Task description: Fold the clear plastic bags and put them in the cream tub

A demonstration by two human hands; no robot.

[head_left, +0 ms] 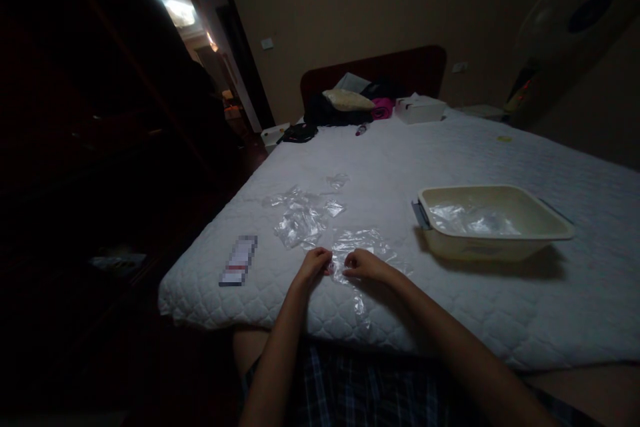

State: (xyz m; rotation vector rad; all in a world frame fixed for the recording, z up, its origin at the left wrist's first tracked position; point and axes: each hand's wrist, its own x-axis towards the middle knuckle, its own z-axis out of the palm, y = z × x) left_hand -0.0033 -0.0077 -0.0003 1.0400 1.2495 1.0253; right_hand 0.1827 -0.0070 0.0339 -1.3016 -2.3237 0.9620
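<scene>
Clear plastic bag (367, 241) lies near the bed's (450, 153) front edge, its rim pinched by the fingers of left hand (314, 261) and right hand (364, 263). Seemingly early on: crumpled plastic (470, 219) sits in the cream basin (480, 250), while loose bags (300, 220) lie spread beyond.

Curled fingers (321, 257), tips hidden (flat box (239, 260) label blurred)
</scene>
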